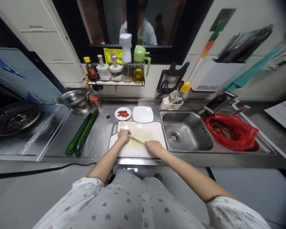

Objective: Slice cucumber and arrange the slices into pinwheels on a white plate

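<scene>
My right hand (pixel 154 148) is closed round the handle of a knife (pixel 138 141), whose blade points left across a white cutting board (pixel 154 133). My left hand (pixel 124 136) lies on the board's left part with its fingers curled over a piece of cucumber, mostly hidden under them. A pale green cucumber slice (pixel 132 138) shows by the blade, close to my left fingertips. Near the board's upper left corner lies another cucumber slice (pixel 121 124). The board's middle is wet and tinted green.
Two whole cucumbers (pixel 84 135) lie left of the board. Behind it stand a plate of chopped red pieces (pixel 123 113) and a white square plate (pixel 143 114). A steel sink (pixel 188 130) and a red plastic bag (pixel 232 132) are at right, a lidded pot (pixel 76 101) at left.
</scene>
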`<state>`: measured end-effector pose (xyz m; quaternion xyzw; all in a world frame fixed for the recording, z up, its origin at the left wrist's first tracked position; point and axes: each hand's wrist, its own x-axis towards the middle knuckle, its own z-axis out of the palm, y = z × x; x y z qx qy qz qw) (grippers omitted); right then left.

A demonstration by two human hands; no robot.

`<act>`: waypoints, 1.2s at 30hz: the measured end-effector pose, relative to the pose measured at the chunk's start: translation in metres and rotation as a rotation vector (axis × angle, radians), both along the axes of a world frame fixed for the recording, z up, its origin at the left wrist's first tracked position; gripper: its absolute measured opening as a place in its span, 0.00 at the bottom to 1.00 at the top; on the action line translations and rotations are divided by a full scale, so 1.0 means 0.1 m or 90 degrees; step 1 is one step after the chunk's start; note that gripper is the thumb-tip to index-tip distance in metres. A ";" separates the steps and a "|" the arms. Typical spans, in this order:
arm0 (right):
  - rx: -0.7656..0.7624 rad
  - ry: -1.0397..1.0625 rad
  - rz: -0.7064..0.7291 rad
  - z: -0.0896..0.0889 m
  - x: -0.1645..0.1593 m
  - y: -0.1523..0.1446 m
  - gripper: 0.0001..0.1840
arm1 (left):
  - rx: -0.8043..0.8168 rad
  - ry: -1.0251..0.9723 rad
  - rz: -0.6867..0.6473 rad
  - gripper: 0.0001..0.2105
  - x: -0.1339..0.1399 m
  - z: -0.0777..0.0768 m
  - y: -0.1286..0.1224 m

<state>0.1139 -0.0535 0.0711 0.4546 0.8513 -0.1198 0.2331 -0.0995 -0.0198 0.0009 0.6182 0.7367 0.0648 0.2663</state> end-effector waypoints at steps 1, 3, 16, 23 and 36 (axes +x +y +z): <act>-0.003 0.000 -0.003 0.00 0.00 0.00 0.19 | -0.001 0.000 -0.003 0.07 0.00 0.00 0.00; -0.009 0.000 -0.007 0.00 0.01 -0.01 0.18 | -0.002 0.005 -0.008 0.07 0.00 0.00 0.00; -0.009 0.093 -0.125 -0.06 0.40 -0.16 0.16 | 0.034 0.084 -0.039 0.09 0.12 0.07 -0.13; 0.048 0.121 -0.298 -0.19 0.39 -0.13 0.16 | 0.053 0.092 -0.031 0.09 0.21 0.09 -0.22; 0.055 0.094 -0.283 -0.21 0.30 -0.06 0.17 | 0.057 -0.032 0.044 0.04 0.26 0.16 -0.34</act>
